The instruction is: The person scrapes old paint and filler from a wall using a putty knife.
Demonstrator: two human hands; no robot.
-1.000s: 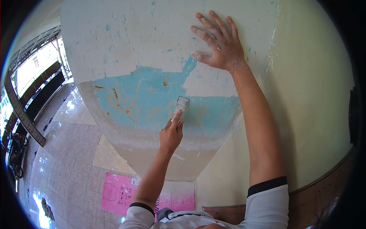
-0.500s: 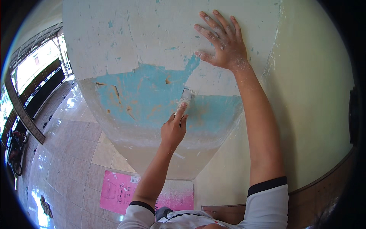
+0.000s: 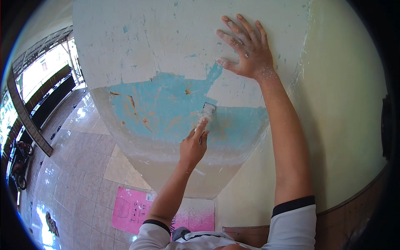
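Note:
My left hand (image 3: pixel 193 146) grips a scraper (image 3: pixel 208 110), its index finger stretched along the tool toward the blade. The flat, whitish-smeared blade rests against the wall, where bare blue paint (image 3: pixel 166 100) meets the lower edge of the white coat (image 3: pixel 237 91). Most of the handle is hidden in my fist. Higher up and to the right, my right hand (image 3: pixel 250 52) lies against the white surface with fingers spread, holding nothing. White dust and flakes cling to its fingers and wrist.
A pink cardboard sheet (image 3: pixel 127 210), dusted with white bits, lies at the wall's foot. A pale yellow-green wall (image 3: pixel 346 104) adjoins on the right. Tiled floor (image 3: pixel 79 166) stretches left toward a post (image 3: pixel 27 116) and a parked motorcycle (image 3: pixel 21 164). Brown wood (image 3: pixel 341 223) runs along the lower right.
The whole view has shifted slightly, so the wall sits a little lower and to the right. The scraper's blade has turned more face-on at the white edge. My right hand keeps its place on the wall.

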